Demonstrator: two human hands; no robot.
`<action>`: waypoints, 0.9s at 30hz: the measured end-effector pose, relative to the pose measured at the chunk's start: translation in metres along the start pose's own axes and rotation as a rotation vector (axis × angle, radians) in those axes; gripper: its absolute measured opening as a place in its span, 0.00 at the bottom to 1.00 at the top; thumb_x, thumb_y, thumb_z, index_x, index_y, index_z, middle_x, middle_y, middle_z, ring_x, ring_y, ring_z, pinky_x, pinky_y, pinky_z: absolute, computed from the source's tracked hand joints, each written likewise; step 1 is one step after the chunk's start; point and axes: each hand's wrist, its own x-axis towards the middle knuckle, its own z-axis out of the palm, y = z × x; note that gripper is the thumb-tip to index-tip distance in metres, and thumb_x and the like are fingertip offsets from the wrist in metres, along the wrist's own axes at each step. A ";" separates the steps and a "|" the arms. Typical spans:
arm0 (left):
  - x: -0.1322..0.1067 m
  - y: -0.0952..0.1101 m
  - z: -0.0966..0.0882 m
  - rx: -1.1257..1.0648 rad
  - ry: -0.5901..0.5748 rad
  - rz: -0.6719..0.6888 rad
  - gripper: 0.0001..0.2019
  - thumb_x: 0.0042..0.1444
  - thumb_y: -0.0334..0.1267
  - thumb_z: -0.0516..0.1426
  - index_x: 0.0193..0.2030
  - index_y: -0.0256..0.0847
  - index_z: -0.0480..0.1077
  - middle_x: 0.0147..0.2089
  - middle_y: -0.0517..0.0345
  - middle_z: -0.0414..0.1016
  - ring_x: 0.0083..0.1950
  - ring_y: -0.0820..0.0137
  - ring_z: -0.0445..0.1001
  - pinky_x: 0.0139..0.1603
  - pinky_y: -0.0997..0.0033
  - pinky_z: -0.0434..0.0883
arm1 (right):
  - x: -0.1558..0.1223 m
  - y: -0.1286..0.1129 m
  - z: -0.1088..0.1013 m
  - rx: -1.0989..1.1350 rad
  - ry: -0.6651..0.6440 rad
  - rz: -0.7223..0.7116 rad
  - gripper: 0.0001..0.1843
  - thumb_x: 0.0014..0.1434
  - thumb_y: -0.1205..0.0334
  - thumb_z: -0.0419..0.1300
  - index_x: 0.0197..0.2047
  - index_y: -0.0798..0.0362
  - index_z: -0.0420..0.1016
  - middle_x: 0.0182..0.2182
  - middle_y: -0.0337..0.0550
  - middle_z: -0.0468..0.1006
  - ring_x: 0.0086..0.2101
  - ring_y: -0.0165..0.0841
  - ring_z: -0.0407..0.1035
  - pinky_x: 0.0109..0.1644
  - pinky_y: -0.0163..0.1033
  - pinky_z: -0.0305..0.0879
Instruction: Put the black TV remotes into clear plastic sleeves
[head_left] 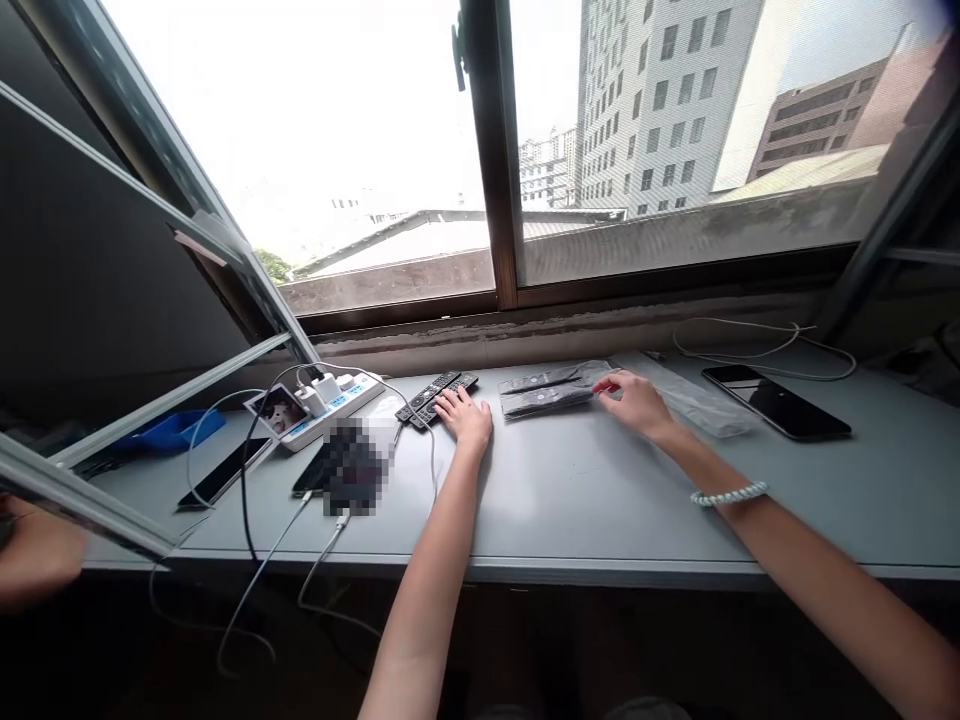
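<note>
My left hand (466, 418) lies on the table with its fingers resting on the near end of a pair of black remote controls (426, 398). These two lie side by side at a slant, without a wrapper. To their right are two more dark remotes in clear plastic bags (547, 398), lying side by side. My right hand (636, 402), with a beaded bracelet on the wrist, pinches thumb and forefinger at the right end of the bagged remotes, seemingly on the plastic. Behind that hand lies a flat, clear plastic bag (701, 400).
A black phone (776, 402) and a white cable (750, 350) lie at the right. Leftward are a power strip (337, 410) with plugs, phones with cables, and a blue tray (176, 432). A metal frame (112, 510) stands left; a person's arm (41, 550) shows beyond it.
</note>
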 end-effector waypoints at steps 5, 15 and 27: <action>-0.005 0.006 -0.013 0.038 -0.027 0.065 0.28 0.57 0.44 0.47 0.62 0.30 0.57 0.64 0.36 0.55 0.65 0.48 0.52 0.62 0.51 0.52 | 0.001 -0.006 -0.002 0.016 0.019 0.022 0.10 0.51 0.67 0.55 0.34 0.50 0.76 0.38 0.42 0.76 0.36 0.33 0.69 0.38 0.37 0.63; -0.001 0.004 -0.010 -0.043 0.006 0.067 0.27 0.57 0.42 0.50 0.60 0.29 0.58 0.60 0.36 0.60 0.64 0.51 0.54 0.61 0.57 0.54 | 0.012 0.011 -0.009 -0.122 0.201 0.118 0.15 0.53 0.67 0.52 0.43 0.51 0.73 0.42 0.47 0.73 0.44 0.40 0.66 0.46 0.43 0.59; -0.001 -0.002 -0.003 -0.068 0.057 0.048 0.21 0.58 0.34 0.50 0.59 0.35 0.59 0.53 0.40 0.65 0.56 0.57 0.63 0.56 0.61 0.58 | 0.015 0.058 -0.026 -0.324 0.072 0.304 0.14 0.47 0.68 0.56 0.38 0.50 0.73 0.37 0.44 0.78 0.38 0.38 0.67 0.43 0.44 0.49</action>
